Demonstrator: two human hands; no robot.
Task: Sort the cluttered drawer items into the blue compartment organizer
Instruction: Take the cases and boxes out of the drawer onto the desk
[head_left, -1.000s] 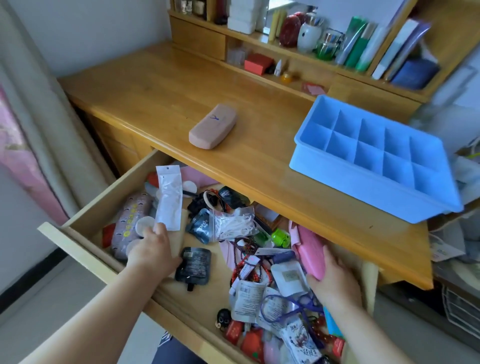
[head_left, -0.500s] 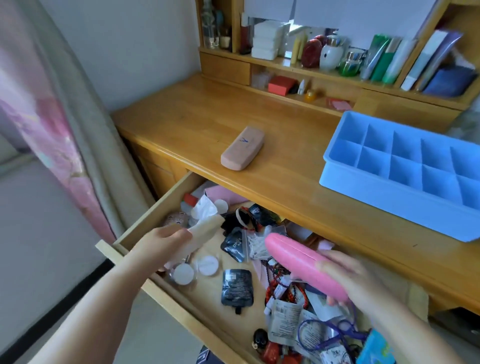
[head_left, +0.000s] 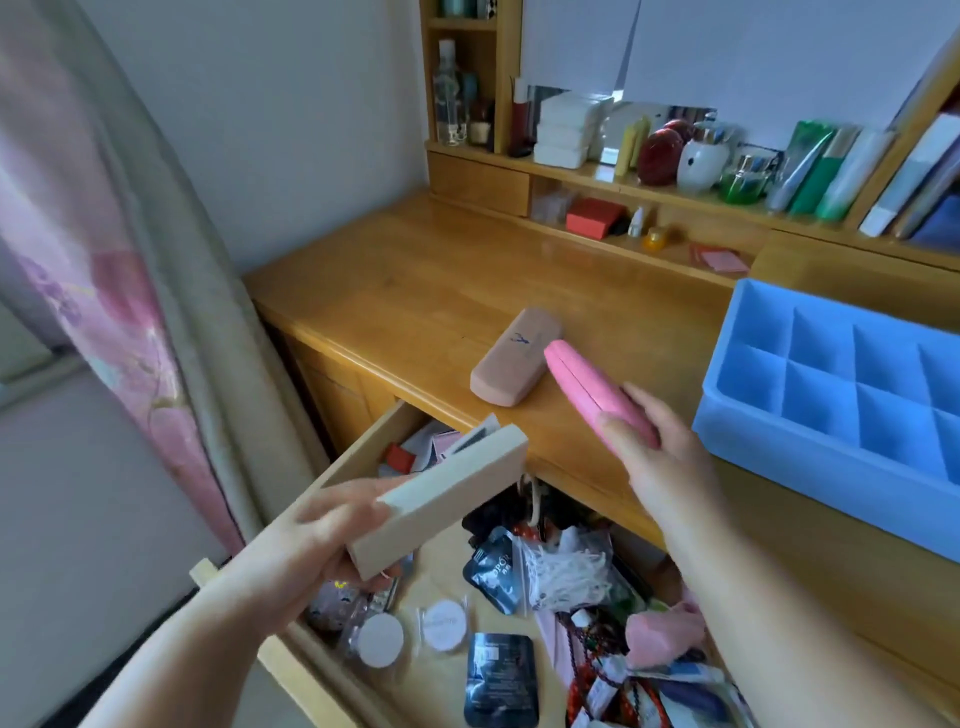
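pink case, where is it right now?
In the head view the pink case is in the right hand, held over the desktop, its far tip by the tan case, left of the blue organizer.

The blue organizer (head_left: 831, 415) is cut off by the right edge. The drawer's (head_left: 358, 452) near end is cropped below, and its rear is hidden under the desk top (head_left: 415, 291).
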